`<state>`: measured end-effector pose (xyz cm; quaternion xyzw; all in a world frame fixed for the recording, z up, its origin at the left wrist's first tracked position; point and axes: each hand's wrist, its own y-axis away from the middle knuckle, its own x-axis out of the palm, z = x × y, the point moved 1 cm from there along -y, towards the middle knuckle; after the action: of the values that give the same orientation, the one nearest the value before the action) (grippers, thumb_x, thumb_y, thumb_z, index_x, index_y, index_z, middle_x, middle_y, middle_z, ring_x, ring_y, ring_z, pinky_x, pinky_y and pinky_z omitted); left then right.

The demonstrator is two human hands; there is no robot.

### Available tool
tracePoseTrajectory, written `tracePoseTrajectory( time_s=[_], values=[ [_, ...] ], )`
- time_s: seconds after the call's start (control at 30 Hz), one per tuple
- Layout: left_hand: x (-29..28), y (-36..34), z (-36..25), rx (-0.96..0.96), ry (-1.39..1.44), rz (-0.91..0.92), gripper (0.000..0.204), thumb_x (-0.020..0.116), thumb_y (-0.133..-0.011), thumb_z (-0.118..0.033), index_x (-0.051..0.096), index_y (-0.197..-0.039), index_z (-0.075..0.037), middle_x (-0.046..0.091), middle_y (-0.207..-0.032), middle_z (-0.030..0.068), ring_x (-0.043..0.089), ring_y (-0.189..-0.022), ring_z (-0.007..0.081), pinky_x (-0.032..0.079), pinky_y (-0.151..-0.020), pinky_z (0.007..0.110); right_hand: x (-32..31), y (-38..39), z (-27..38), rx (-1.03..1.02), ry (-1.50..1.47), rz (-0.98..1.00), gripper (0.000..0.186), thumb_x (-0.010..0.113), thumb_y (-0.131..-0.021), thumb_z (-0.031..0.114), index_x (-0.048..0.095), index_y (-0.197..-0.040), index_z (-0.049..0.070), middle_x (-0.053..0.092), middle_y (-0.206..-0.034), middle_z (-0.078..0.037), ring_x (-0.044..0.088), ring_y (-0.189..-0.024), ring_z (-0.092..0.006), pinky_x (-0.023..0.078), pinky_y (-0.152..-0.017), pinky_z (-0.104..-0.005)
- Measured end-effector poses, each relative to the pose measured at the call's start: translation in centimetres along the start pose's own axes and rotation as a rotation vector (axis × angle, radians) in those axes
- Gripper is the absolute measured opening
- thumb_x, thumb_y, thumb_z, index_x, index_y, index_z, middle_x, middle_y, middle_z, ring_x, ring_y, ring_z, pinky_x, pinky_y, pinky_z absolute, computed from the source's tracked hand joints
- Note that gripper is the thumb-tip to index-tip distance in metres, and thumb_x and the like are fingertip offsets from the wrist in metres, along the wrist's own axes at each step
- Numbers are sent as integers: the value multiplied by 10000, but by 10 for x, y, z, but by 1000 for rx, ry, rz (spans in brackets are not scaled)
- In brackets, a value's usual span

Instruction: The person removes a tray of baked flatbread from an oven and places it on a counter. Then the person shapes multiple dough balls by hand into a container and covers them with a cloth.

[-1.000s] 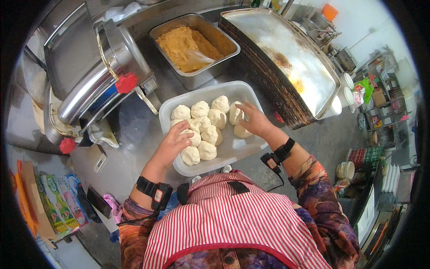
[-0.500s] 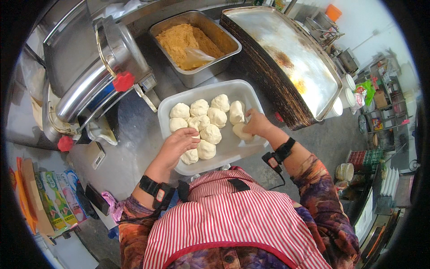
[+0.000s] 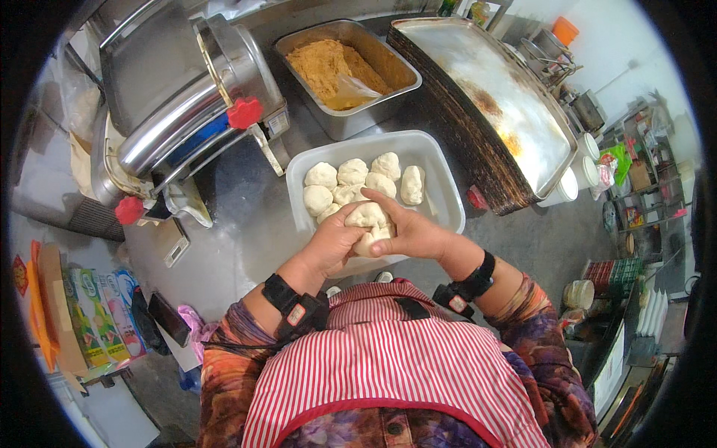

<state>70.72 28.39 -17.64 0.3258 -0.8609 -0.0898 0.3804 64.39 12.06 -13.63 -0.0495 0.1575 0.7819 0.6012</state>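
My left hand and my right hand meet over the near side of a white plastic tray. Between them they grip a pale lump of dough, which has a crease across it. My right thumb presses on its near part. Behind my hands, several round dough balls sit close together in the tray; my fingers hide some of them. One longer dough piece lies apart on the tray's right side.
Beyond the tray stands a metal pan of brown crumbly filling with a clear plastic piece in it. Stacked baking sheets are at the right. A steel roller machine with red knobs and a small scale are at the left.
My right hand has come from the tray's right side to my left hand at the near side. A dough lump is now between both hands. The view has shifted slightly.
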Motion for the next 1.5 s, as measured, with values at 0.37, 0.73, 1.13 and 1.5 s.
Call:
tracePoseTrajectory(
  time_s=[0.37, 0.73, 1.13, 1.5],
  values=[
    [1, 29, -10, 214, -36, 133, 459, 527, -887, -58, 415, -1331, -77, 576, -1144, 124, 634, -930, 235, 569, -702, 323, 20, -15, 8, 205, -297, -265, 369, 670, -788, -18, 588, -1148, -12, 648, -1001, -93, 617, -911, -129, 524, -803, -262],
    [-2, 37, -32, -56, 335, 273, 469, 510, -882, -58, 406, -1339, -35, 591, -1109, 149, 641, -899, 243, 552, -762, 323, 16, -8, 2, 112, -265, -244, 308, 616, -817, -31, 624, -1122, 5, 646, -1049, -81, 626, -829, -112, 538, -660, -246],
    [12, 3, -17, 51, -398, -129, 379, 485, -899, -60, 422, -1271, -34, 542, -1171, 134, 576, -1058, 243, 521, -850, 383, -2, -5, -6, 147, -117, -288, 352, 609, -840, 71, 598, -1186, 5, 659, -1016, -129, 622, -893, -129, 505, -788, -271],
    [28, -33, 5, -13, 278, 243, 458, 367, -971, -299, 343, -1360, -58, 459, -1328, 129, 474, -1206, 259, 392, -1007, 430, -16, 2, -35, -174, 383, -354, 364, 625, -825, 151, 603, -1177, 61, 640, -1024, -203, 630, -938, -318, 490, -812, -374]
  ],
)
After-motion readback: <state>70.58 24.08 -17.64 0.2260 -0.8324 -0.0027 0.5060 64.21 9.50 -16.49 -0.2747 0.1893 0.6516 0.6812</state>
